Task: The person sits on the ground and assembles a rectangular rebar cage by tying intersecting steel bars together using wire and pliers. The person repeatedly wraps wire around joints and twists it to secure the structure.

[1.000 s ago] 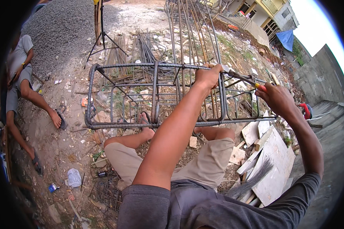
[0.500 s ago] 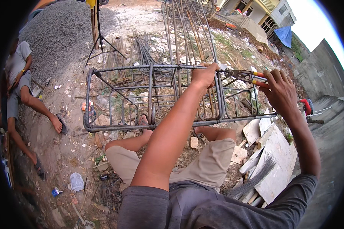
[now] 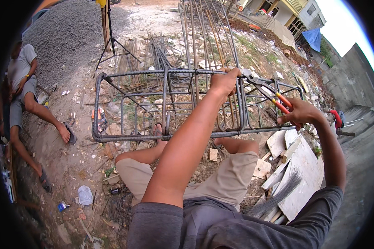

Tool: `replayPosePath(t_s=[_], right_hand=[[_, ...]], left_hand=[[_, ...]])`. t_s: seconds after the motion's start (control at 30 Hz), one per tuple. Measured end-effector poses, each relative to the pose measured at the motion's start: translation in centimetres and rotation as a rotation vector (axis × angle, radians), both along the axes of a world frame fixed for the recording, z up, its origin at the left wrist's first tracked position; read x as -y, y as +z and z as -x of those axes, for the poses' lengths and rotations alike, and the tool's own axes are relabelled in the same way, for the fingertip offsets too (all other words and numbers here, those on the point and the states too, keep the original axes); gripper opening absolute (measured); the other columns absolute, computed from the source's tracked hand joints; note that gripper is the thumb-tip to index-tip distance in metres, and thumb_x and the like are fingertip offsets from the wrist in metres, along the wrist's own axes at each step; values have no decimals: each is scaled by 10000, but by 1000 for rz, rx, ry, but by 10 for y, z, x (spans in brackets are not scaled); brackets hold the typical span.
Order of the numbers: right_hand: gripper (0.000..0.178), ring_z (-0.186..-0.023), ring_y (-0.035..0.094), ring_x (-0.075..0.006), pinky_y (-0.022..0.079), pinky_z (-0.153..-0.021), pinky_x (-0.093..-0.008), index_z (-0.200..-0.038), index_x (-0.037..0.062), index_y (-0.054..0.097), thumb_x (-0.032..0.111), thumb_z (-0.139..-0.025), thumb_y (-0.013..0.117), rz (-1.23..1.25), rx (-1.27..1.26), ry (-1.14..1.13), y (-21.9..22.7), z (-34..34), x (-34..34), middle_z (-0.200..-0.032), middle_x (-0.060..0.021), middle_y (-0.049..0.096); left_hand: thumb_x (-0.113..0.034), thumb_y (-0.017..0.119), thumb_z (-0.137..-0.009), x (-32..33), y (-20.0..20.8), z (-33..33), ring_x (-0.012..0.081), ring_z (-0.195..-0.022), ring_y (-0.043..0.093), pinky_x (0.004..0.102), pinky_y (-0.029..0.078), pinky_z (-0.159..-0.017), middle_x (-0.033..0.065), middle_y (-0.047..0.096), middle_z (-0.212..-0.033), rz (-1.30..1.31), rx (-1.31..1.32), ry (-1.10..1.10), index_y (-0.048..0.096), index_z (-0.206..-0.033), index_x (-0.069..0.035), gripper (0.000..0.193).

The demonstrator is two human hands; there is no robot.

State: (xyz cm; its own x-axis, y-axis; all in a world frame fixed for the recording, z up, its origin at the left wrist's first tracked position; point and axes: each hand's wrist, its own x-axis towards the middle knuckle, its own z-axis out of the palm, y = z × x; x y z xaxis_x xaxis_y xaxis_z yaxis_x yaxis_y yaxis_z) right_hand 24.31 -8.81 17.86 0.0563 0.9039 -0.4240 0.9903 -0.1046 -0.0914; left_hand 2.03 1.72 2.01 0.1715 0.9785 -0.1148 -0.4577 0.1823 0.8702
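Note:
A long cage of ribbed steel rebar (image 3: 134, 74) lies crosswise in front of me, with rectangular stirrups along it. My left hand (image 3: 226, 81) is closed around its upper bar, close to a pair of stirrups on the right. In my right hand (image 3: 302, 112) are pincers (image 3: 265, 86) with orange-red handles, held slanting down to the right. The jaws of the pincers are at the upper bar just right of my left hand; any tie wire between them is too small to make out.
Long rebars (image 3: 199, 33) stretch away behind the cage. Broken boards (image 3: 297, 174) and a bundle of thin wire (image 3: 280, 195) lie at my right. A person (image 3: 25, 79) sits at the left, near a gravel heap (image 3: 66, 31) and a black tripod (image 3: 111, 39).
My right hand has swung downward, turning the pincers from nearly level to a steep slant. Their jaws remain by the upper bar, and my left hand keeps its hold.

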Motion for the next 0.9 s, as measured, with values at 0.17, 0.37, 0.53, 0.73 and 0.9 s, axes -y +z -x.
replayPosePath(t_s=[0.17, 0.37, 0.53, 0.73, 0.9], right_hand=[[501, -829, 625, -319, 451, -759, -464, -1164, 41, 526, 157, -711, 706, -623, 33, 416, -13, 6, 9, -842, -175, 622], [379, -522, 644, -212, 508, -461, -325, -1163, -15, 565, 336, -1018, 549, 81, -731, -205, 5, -5, 21, -713, -143, 649], [311, -562, 595, -89, 487, -482, -240, -1157, 35, 561, 297, -1002, 622, -160, -878, -50, -44, -8, 79, -730, -30, 609], [357, -692, 527, -97, 450, -645, -265, -1170, -9, 610, 242, -941, 716, -786, -780, -57, -181, -31, 122, -793, -10, 576], [300, -713, 574, -198, 476, -686, -328, -1138, 1, 638, 192, -921, 720, -996, -746, 54, -230, -3, 111, -812, -77, 610]], left_hand=[[-277, 687, -875, -4, -1, 8, 138, -603, 695, 229, 427, -403, 34, 697, -854, 13, -50, -2, 611, -1020, -90, 249], [-274, 655, -904, -3, 1, 6, 149, -678, 717, 224, 429, -394, 51, 703, -912, 29, -98, -37, 626, -1062, -86, 248], [-293, 665, -913, -5, -2, 3, 169, -718, 726, 196, 443, -393, 79, 724, -950, 58, -53, -6, 634, -1111, -75, 296], [-338, 741, -862, 9, -4, -8, 142, -485, 527, 324, 400, -422, 112, 624, -772, 65, -1, 94, 431, -1239, 137, 681], [-416, 733, -867, 62, 15, 0, 277, -832, 735, 402, 567, -637, 131, 714, -1003, -76, -507, 154, 395, -1405, 119, 831]])
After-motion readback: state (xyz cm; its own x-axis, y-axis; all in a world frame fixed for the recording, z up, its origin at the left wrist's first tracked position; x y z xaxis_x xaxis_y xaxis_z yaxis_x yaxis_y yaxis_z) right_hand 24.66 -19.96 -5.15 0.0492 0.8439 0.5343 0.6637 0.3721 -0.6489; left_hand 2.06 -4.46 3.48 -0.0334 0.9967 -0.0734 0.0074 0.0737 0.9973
